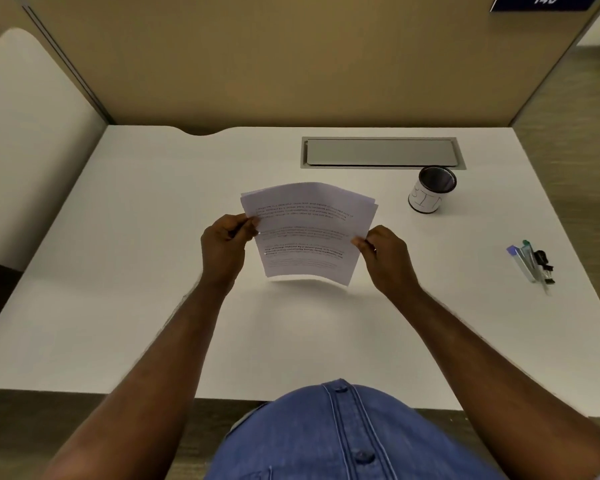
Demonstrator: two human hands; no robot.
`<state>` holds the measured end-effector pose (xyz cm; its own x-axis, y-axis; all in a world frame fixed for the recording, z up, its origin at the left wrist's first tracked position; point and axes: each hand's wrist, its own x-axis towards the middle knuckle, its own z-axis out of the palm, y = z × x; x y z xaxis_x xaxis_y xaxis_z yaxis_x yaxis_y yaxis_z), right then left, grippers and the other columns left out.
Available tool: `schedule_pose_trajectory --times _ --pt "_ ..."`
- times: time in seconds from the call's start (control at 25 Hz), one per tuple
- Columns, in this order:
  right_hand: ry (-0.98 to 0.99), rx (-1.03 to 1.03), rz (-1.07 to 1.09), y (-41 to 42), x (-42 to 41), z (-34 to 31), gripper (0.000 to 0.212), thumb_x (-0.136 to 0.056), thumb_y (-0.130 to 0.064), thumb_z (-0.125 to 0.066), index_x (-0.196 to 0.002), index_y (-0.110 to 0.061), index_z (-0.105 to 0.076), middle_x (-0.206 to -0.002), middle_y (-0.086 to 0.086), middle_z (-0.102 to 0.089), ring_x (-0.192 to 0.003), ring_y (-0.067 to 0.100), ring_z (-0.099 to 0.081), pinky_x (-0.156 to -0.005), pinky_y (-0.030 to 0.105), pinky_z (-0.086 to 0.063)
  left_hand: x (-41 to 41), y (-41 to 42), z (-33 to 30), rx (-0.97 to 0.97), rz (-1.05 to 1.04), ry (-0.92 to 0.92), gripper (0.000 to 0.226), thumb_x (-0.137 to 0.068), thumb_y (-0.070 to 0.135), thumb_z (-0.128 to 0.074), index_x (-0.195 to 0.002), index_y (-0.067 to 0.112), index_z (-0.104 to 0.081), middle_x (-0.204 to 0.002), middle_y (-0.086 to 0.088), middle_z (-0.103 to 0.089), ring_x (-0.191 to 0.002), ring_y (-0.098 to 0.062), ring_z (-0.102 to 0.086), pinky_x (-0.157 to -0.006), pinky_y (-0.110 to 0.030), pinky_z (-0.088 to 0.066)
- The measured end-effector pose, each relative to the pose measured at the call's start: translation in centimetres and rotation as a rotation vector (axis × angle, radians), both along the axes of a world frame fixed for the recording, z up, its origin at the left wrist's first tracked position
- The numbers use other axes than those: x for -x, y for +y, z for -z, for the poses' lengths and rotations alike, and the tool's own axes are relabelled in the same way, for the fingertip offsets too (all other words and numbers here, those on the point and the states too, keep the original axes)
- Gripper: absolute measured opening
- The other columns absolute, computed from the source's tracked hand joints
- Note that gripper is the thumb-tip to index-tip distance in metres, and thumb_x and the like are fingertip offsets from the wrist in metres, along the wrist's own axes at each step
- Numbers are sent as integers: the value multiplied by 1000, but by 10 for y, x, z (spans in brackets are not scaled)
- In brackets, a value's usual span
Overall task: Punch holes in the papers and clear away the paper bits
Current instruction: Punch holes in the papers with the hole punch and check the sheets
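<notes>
A small stack of printed white papers [309, 233] is held upright just above the middle of the white desk [136, 271], its bottom edge near the surface and its top bowed. My left hand [224, 247] pinches the stack's left edge. My right hand [387, 254] pinches its right edge. The sheets are slightly fanned at the top corners. No paper bits show on the desk.
A small cup-shaped bin [430, 190] with a dark inside stands at the back right. A metal cable-tray lid [381, 152] is set into the desk behind it. Pens and black binder clips [532, 265] lie at the right edge. Tan partition walls enclose the desk.
</notes>
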<state>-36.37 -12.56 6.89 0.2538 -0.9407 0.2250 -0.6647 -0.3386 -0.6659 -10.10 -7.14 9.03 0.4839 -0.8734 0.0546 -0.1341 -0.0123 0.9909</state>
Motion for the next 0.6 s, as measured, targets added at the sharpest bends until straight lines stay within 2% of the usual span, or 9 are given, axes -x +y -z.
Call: schedule_pose_trajectory --times 0.16,0.28,0.44,0.6 --pt "-4 73 12 3 3 -6 21 -91 -13 -59 -76 1 -61 -74 15 -59 -64 17 -46 -59 26 -36 1 3 0 38 -19 -26 11 -87 14 -67 -94 17 -74 -80 -1 -70 -70 -10 -64 -69 -21 -53" --pt "2 125 1 3 5 -9 17 -90 -14 -59 -85 1 -64 -77 16 -62 -66 18 -49 -59 27 -40 4 5 1 54 -36 -21 9 -86 14 -67 -90 19 -74 -78 0 -70 -69 -10 -64 -69 -22 -51" --pt "-38 129 -12 -1 7 -8 19 -91 -15 -58 -97 2 -65 -83 18 -64 -73 29 -58 -64 39 -55 7 6 0 64 -60 -19 8 -86 15 -67 -89 18 -73 -77 -1 -69 -70 -10 -63 -69 -20 -50" --pt "-74 129 -22 -1 9 -4 19 -91 -13 -57 -103 0 -65 -86 18 -65 -75 31 -60 -67 43 -57 9 8 0 70 -54 -59 9 -87 14 -65 -88 20 -73 -77 0 -68 -72 -11 -63 -71 -22 -50"
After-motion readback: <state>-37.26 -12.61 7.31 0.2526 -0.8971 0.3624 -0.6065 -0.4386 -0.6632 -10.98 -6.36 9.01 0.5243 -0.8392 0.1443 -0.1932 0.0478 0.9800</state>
